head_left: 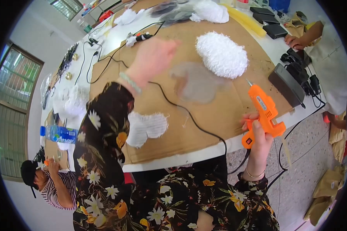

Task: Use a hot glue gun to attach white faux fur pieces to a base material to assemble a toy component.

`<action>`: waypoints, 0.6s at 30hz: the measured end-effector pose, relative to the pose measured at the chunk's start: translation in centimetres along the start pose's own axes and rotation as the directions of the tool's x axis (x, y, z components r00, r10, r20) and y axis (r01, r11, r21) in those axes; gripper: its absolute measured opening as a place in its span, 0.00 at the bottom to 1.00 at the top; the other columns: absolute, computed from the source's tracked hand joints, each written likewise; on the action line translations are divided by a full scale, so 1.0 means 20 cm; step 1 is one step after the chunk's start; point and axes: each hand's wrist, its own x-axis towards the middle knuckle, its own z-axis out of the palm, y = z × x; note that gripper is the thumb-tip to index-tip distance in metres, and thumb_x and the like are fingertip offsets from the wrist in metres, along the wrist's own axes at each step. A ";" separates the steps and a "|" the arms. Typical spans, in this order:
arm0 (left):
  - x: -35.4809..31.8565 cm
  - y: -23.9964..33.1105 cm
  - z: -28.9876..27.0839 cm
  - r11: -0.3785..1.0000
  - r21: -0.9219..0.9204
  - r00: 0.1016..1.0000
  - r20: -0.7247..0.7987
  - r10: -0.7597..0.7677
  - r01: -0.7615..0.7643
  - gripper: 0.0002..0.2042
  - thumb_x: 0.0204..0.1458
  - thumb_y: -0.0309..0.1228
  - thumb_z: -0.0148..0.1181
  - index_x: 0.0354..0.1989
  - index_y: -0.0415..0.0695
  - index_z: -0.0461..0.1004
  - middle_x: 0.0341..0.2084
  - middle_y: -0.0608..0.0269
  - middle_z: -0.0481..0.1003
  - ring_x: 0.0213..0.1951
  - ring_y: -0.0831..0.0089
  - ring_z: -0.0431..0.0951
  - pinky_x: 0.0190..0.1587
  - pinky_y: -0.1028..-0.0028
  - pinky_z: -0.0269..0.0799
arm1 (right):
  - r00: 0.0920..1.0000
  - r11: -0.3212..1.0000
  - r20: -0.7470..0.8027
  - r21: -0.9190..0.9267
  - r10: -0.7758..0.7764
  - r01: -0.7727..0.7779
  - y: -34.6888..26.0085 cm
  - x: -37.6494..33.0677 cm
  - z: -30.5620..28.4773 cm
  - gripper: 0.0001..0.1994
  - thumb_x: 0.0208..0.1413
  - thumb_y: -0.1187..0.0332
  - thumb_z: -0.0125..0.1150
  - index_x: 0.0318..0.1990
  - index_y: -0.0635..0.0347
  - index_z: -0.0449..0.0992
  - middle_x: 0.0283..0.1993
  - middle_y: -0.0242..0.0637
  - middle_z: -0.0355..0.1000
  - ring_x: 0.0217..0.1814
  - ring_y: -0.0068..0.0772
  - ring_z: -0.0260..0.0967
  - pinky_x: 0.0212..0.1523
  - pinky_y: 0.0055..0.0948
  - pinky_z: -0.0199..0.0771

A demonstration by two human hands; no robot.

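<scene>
My right hand [258,138] grips an orange glue gun [263,107] by its handle. Its metal nozzle points up and away from me, above the right part of the cardboard sheet [216,127]. Smeared by motion, my left hand [152,57] reaches over the far left of the cardboard; its fingers cannot be made out. Just beyond it lies a black and white tool [139,38] with a cord. A shaggy white oval piece [221,56] rests near the nozzle. Beside that is a sheer grey cloth piece [200,82]. A white ribbed fabric piece [144,129] lies by my left sleeve.
A black cord [181,107] crosses the cardboard. Black boxes [286,84] and adapters [298,73] line the table's right edge, near another person's hand [295,41]. A blue-labelled bottle [59,133] lies at the left. Someone in stripes [58,188] sits beyond it.
</scene>
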 end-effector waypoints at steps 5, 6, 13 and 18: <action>0.41 -0.40 0.24 0.998 -0.030 0.997 -0.051 -0.064 0.062 0.17 0.47 0.31 0.53 0.48 0.49 0.73 0.32 0.50 0.76 0.39 0.53 0.75 0.42 0.59 0.70 | 0.995 0.997 0.065 -0.011 0.074 -0.074 -0.01 0.01 0.00 0.13 0.54 0.65 0.54 0.40 0.67 0.68 0.37 0.47 0.70 0.31 0.29 0.67 0.34 0.28 0.69; 0.48 -0.47 0.28 0.997 0.024 0.996 -0.054 -0.066 0.068 0.18 0.48 0.31 0.53 0.50 0.49 0.72 0.35 0.49 0.76 0.41 0.53 0.75 0.45 0.59 0.70 | 0.993 0.997 0.095 0.007 0.073 -0.074 -0.01 0.01 -0.01 0.13 0.54 0.64 0.54 0.40 0.67 0.68 0.37 0.48 0.70 0.31 0.30 0.67 0.34 0.28 0.69; 0.89 -0.70 0.70 0.961 -0.017 0.957 -0.096 -0.275 0.275 0.23 0.47 0.30 0.55 0.55 0.56 0.68 0.37 0.50 0.76 0.42 0.53 0.75 0.45 0.61 0.69 | 0.982 0.985 0.077 -0.011 0.173 -0.173 -0.02 0.01 -0.04 0.19 0.51 0.57 0.59 0.40 0.68 0.68 0.35 0.51 0.70 0.29 0.32 0.67 0.29 0.29 0.70; 0.88 -0.73 0.77 0.979 -0.105 0.983 0.070 -0.169 0.176 0.36 0.34 0.26 0.51 0.61 0.50 0.60 0.38 0.39 0.74 0.42 0.47 0.74 0.48 0.61 0.70 | 0.985 0.979 0.147 0.168 0.090 -0.115 0.08 0.00 -0.07 0.21 0.50 0.60 0.61 0.39 0.73 0.69 0.32 0.56 0.70 0.24 0.34 0.67 0.22 0.28 0.68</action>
